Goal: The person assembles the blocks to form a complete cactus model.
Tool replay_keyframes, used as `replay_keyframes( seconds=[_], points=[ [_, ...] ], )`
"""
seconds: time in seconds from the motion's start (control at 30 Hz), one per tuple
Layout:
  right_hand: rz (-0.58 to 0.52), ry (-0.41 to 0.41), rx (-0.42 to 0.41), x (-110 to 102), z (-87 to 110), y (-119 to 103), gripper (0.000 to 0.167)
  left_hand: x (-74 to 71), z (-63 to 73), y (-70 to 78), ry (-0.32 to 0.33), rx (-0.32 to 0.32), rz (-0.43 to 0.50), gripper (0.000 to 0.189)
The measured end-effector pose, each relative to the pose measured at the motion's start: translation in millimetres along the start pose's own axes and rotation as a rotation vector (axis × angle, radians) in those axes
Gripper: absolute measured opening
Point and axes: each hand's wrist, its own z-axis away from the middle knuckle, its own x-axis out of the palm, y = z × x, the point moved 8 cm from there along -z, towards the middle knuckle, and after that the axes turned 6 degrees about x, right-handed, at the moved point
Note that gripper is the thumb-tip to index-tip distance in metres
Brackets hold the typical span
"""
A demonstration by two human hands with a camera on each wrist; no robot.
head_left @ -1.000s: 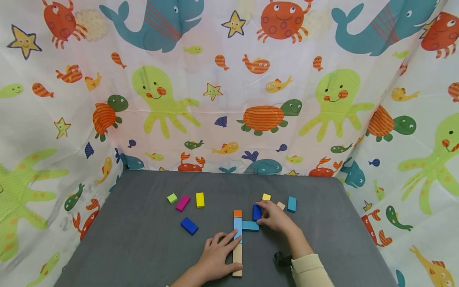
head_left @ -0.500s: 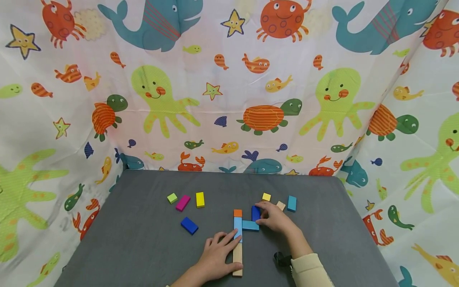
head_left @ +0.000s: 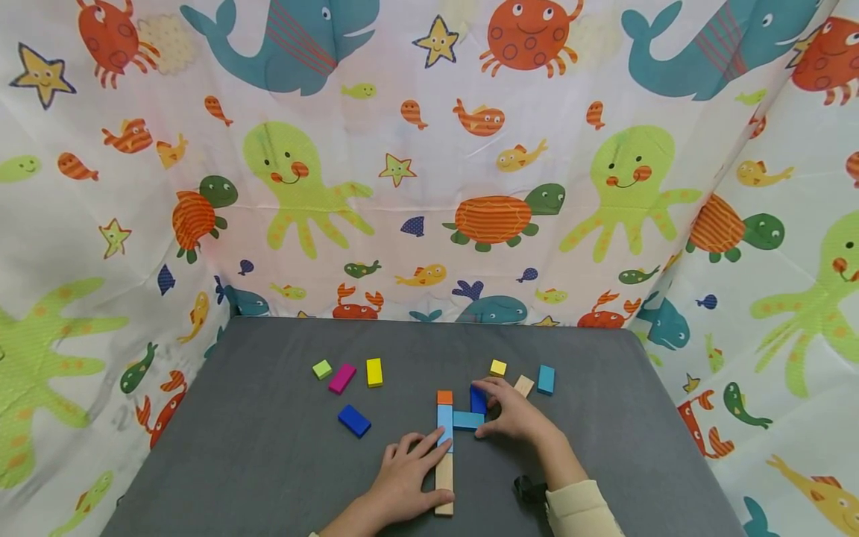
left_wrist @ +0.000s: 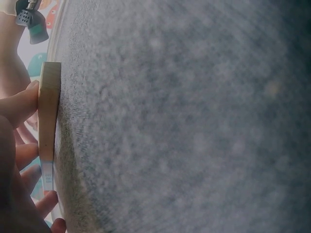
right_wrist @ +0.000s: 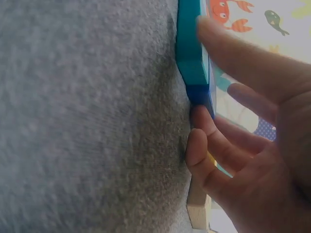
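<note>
A column of blocks lies on the table: a natural wood block [head_left: 444, 485] nearest, a light blue block [head_left: 445, 418] beyond it, an orange block [head_left: 445, 397] at the far end. A teal block [head_left: 468, 421] sticks out to the right from the light blue one, and a dark blue block [head_left: 478, 400] runs away from its right end. My left hand [head_left: 406, 481] rests on the column, its thumb on the wood block and fingertips on the light blue one. My right hand [head_left: 520, 416] touches the dark blue block with its fingers; its thumb rests on the teal block [right_wrist: 191, 46].
Lying at the left are a green block [head_left: 322, 370], a magenta block [head_left: 342, 379], a yellow block [head_left: 374, 373] and a dark blue block [head_left: 354, 421]. Beyond my right hand are a small yellow block [head_left: 497, 368], a wood block [head_left: 524, 385] and a teal block [head_left: 546, 380].
The dark blue block has shifted slightly left and toward me, against the teal block. My right thumb has moved from beside it down to the teal block. The left hand stays put.
</note>
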Motion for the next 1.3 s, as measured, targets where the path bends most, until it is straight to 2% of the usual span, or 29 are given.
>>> replay_keyframes(
  seconds=[0.3, 0.53, 0.73, 0.9, 1.1, 1.3],
  points=[
    [0.008, 0.012, 0.038, 2.8, 0.4, 1.7, 0.086, 1.5, -0.8, -1.8, 0.008, 0.013, 0.003, 0.08],
    [-0.001, 0.017, 0.034, 0.8, -0.1, 0.5, 0.087, -4.9, 2.7, 4.4, 0.011, 0.027, -0.006, 0.08],
    [-0.018, 0.006, 0.027, -2.0, 0.6, -0.9, 0.087, -7.7, 3.7, 7.1, -0.01, -0.005, -0.004, 0.08],
    [-0.042, 0.052, 0.041, -14.5, 3.3, 3.3, 0.087, -9.1, 4.8, 9.3, -0.015, -0.005, -0.006, 0.08],
    [-0.063, 0.135, 0.028, -37.3, 8.4, 9.6, 0.077, -11.8, 7.1, 10.1, 0.007, 0.011, -0.002, 0.079],
    [-0.053, 0.191, 0.006, -57.4, 14.0, 18.3, 0.071, -10.0, 6.6, 10.0, -0.004, 0.0, -0.01, 0.08]
  ],
)
